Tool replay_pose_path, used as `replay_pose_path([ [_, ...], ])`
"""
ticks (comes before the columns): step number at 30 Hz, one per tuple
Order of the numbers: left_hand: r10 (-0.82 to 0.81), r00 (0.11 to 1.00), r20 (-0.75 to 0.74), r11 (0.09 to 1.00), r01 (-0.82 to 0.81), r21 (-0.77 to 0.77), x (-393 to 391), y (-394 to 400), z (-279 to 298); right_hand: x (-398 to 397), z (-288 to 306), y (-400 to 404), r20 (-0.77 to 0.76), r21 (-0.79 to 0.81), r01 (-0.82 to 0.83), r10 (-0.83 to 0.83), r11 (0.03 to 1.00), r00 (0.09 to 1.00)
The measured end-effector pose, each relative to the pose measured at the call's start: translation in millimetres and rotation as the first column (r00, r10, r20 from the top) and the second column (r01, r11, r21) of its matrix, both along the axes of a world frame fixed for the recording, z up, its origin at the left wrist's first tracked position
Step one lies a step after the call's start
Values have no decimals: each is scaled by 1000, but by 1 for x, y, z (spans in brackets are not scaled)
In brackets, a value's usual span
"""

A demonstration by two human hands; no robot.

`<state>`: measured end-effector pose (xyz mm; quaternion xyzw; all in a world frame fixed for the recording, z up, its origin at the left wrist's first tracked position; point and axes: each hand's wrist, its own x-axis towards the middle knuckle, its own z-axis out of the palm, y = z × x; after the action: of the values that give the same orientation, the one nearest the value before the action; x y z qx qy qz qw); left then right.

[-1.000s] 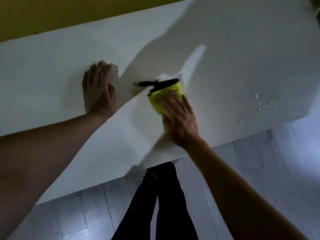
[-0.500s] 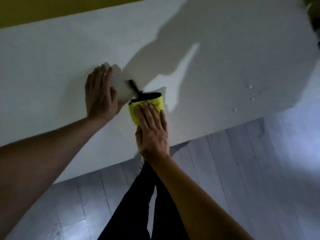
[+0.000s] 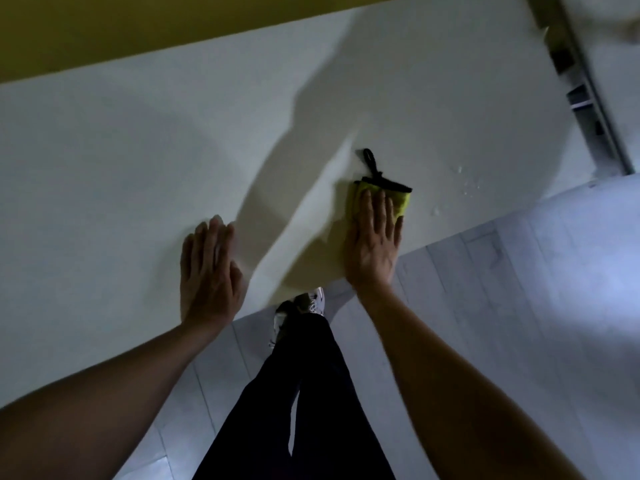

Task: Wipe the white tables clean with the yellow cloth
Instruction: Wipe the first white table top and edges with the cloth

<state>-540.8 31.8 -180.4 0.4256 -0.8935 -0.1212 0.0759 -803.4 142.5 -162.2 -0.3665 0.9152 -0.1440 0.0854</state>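
The white table (image 3: 138, 168) fills the upper half of the head view. A folded yellow cloth (image 3: 401, 200) with a black edge and a black hanging loop lies near the table's front edge. My right hand (image 3: 375, 244) presses flat on the cloth with straight fingers, covering most of it. My left hand (image 3: 209, 275) rests flat on the bare tabletop, well to the left of the cloth. Several water droplets (image 3: 465, 183) sit on the table just right of the cloth.
The table's front edge runs diagonally from lower left to right. Below it is pale plank floor (image 3: 519, 306), with my dark trousers (image 3: 298, 393) and shoes. A yellow wall (image 3: 104, 29) lies behind the table. A gap with dark framing (image 3: 588, 98) separates it from another white surface at upper right.
My right hand has slid the cloth to the right, away from my left hand and toward the droplets. The view has shifted, so my left hand now appears lower.
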Motion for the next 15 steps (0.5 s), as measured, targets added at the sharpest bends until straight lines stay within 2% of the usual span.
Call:
replay_pose_path([
  [2, -11, 1000, -6, 1000, 11, -1, 2, -1, -1, 39, -2, -4, 29, -20, -44, 45, 999, 999],
  [5, -30, 1000, 5, 1000, 30, 6, 4, -2, -1, 111, -7, -1, 35, -9, -321, 321, 947, 946],
  [7, -26, 1000, 15, 1000, 26, 16, 3, -2, 3, 131, -9, 4, 40, -20, -423, 424, 906, 905],
  [11, 1, 1000, 18, 1000, -2, 20, -5, 1, 13, 86, -8, 16, 40, -64, -553, 556, 831, 830],
  [15, 59, 998, 23, 998, -59, 20, -17, 6, 18, -3, -7, 39, -11, 0, -434, 434, 901, 901],
])
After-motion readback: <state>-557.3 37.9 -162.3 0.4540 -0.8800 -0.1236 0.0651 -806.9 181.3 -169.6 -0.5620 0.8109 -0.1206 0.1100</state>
